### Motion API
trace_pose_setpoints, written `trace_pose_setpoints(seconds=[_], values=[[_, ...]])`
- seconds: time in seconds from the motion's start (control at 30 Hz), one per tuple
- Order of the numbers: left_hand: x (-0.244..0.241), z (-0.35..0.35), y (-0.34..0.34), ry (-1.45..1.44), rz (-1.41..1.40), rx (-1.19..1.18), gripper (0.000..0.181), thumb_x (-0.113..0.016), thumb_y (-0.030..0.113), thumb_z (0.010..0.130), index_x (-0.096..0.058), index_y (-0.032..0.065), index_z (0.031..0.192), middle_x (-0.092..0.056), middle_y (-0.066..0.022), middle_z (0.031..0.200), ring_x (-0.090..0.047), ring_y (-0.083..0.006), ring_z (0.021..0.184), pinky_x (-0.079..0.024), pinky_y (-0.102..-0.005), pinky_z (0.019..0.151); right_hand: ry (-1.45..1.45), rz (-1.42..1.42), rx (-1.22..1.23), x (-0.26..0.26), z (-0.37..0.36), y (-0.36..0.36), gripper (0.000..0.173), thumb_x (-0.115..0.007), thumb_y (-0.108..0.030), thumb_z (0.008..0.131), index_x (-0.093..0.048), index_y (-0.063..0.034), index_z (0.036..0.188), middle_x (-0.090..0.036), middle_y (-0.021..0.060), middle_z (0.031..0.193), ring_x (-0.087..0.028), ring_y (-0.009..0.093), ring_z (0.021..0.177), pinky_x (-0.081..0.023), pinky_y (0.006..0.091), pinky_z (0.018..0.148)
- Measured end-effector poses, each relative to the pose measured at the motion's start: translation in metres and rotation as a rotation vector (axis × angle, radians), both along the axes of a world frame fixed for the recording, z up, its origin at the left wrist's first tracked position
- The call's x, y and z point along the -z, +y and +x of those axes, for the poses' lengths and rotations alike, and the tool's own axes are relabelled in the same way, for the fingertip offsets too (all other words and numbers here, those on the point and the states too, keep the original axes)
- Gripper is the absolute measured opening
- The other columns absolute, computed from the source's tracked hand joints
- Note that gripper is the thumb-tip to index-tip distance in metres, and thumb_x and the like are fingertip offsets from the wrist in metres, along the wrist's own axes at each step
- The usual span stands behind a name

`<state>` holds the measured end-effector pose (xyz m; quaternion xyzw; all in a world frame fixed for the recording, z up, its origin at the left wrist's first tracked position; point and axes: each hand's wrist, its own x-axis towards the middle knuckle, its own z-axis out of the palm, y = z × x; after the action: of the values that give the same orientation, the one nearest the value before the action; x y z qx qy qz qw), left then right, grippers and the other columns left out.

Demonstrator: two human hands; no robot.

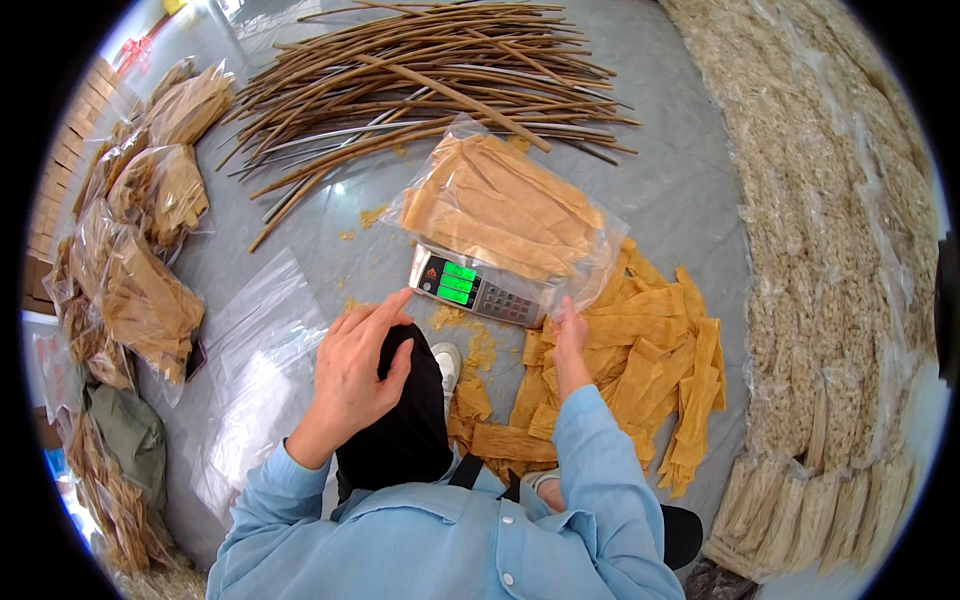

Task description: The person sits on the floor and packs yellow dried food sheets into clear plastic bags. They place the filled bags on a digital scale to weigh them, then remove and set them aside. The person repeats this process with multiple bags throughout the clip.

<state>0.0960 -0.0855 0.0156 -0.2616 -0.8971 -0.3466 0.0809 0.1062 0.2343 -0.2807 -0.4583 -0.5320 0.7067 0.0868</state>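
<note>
A clear plastic bag point(502, 199) filled with flat, tan dried sheets, which look like bean curd skin, lies tilted on a digital scale point(480, 289). The scale's keypad and lit green display face me; the bag hides its platform. My right hand point(570, 330) pinches the bag's near right corner. Beside the scale's left end is my left hand point(364, 367), holding nothing, fingers apart. Its index fingertip is at the scale's edge; I cannot tell whether they touch. Loose yellow dried strips point(645, 352) are heaped on the floor to the right and beneath my right arm.
Long thin brown rods point(420, 82) lie piled beyond the scale. Flat clear plastic bags point(259, 375) rest at left. Farther left are filled bags point(154, 285) of tan sheets and a green cloth-like item point(131, 442). Pale dried bundles point(817, 300) under plastic line the right side.
</note>
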Motion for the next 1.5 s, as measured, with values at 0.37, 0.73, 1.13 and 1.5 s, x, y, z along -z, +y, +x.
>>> trace_pose_setpoints(seconds=[0.37,0.73,1.13,1.5], values=[[0.006,0.004,-0.010,0.004,0.003,-0.039,0.050,-0.061,0.000,0.074,-0.051,0.0059,0.123,-0.065,-0.0072,0.091,-0.060,-0.0284,0.088,-0.046,-0.0370,0.079,0.658,0.011,-0.025,-0.192,-0.004,-0.018,0.011,-0.063,-0.014,0.087,-0.059,-0.0044,0.091,-0.058,0.0009,0.082,-0.053,0.010,0.073,-0.043,0.0261,0.068],[0.003,0.017,0.010,0.170,0.003,0.056,0.044,-0.065,0.003,0.071,-0.056,0.0051,0.114,-0.062,-0.0109,0.092,-0.057,-0.0309,0.090,-0.045,-0.0392,0.079,0.536,0.488,-0.107,-0.333,0.173,-0.052,0.009,-0.063,-0.008,0.084,-0.055,-0.0041,0.084,-0.056,-0.0016,0.077,-0.050,0.005,0.069,-0.041,0.0195,0.062],[0.047,0.169,0.112,-0.576,0.102,0.981,0.063,-0.074,0.022,0.071,-0.043,0.0045,0.123,-0.060,-0.0154,0.108,-0.058,-0.0331,0.098,-0.048,-0.0401,0.080,0.350,0.240,-0.061,-0.286,0.270,-0.119,0.010,-0.066,-0.001,0.081,-0.057,-0.0003,0.080,-0.059,0.0006,0.072,-0.053,0.004,0.061,-0.043,0.0183,0.055],[0.047,0.164,0.095,-0.171,0.306,0.850,0.028,-0.063,0.002,0.071,-0.059,0.0055,0.099,-0.064,-0.0088,0.078,-0.063,-0.0259,0.064,-0.049,-0.0342,0.051,0.381,0.322,-0.092,-0.292,0.263,-0.110,0.012,-0.067,-0.004,0.082,-0.060,0.0010,0.073,-0.061,0.0020,0.065,-0.055,0.005,0.057,-0.043,0.0183,0.052]])
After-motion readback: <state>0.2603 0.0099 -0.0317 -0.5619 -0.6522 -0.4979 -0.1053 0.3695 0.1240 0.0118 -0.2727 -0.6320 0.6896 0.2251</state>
